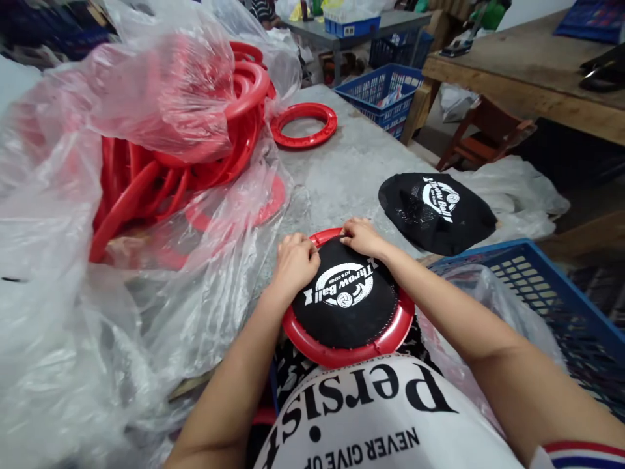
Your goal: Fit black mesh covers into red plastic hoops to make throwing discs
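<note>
A red plastic ring (390, 339) leans against my body at the table's near edge. A black round fabric pad (344, 306) printed "Throw Ball" lies stretched across it. My left hand (294, 260) pinches the pad's far left edge against the ring. My right hand (360, 236) pinches the far edge right beside it. Whether a small tool sits between the fingers cannot be told.
A big clear plastic bag (58, 273) full of red rings (146, 182) fills the left. One loose red ring (303, 124) lies farther back on the grey table (351, 169). A stack of black pads (434, 212) lies right; a blue crate (551, 293) stands at near right.
</note>
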Available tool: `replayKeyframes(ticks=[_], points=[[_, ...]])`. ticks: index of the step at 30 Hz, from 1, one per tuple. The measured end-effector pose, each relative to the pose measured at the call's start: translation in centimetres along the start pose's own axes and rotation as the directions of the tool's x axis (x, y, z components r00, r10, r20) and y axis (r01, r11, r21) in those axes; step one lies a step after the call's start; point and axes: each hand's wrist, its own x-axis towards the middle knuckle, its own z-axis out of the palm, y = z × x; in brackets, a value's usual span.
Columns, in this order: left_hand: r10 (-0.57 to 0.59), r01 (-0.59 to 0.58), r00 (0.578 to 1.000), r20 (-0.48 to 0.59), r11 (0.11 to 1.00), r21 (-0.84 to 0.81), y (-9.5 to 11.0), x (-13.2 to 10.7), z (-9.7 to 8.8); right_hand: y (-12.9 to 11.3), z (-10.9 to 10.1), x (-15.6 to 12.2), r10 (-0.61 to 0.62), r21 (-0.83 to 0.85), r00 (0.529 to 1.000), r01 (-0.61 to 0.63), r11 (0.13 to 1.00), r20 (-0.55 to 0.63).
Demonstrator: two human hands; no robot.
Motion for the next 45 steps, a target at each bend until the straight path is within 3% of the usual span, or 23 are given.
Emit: replayKeyframes(ticks=[4, 11, 16, 19, 22, 29, 39, 45], points=[[0.07, -0.076, 0.997, 0.033, 0.967, 0.242, 1.5, -0.6, 1.1, 0.6, 0.2, -1.6, 0.092, -0.036, 0.994, -0.095, 0.995, -0.059], [0.08, -0.081, 0.997, 0.006, 0.994, 0.069, 2.1, 0.8, 3.5, 0.9, 1.3, -4.8, 0.109, 0.021, 0.98, -0.107, 0.994, -0.166], [0.175, -0.171, 0.984, -0.039, 0.981, 0.09, 3.0, 0.2, 2.8, 0.9, 1.7, -5.9, 0.09, 0.064, 0.977, -0.079, 0.995, -0.192], [0.216, -0.219, 0.976, 0.036, 0.963, 0.159, 3.5, -0.3, 2.2, 0.9, 1.7, -6.1, 0.099, 0.074, 0.975, -0.086, 0.994, -0.199], [0.157, -0.172, 0.982, 0.103, 0.973, 0.156, 3.7, -0.3, 2.1, 0.8, 1.6, -6.1, 0.104, 0.078, 0.976, -0.091, 0.993, -0.193], [0.024, -0.025, 0.996, 0.086, 1.0, 0.017, 3.6, 1.0, 2.7, 0.8, 1.6, -6.1, 0.111, 0.077, 0.978, -0.098, 0.992, -0.178], [-0.079, 0.087, 0.992, 0.097, 0.993, -0.082, 3.6, 2.8, 2.2, 0.7, 1.6, -6.1, 0.109, 0.069, 0.977, -0.098, 0.993, -0.182], [-0.059, 0.049, 0.997, -0.053, 0.983, -0.175, 2.6, 2.8, 3.3, 0.7, 1.7, -6.2, 0.106, 0.067, 0.977, -0.095, 0.993, -0.187]])
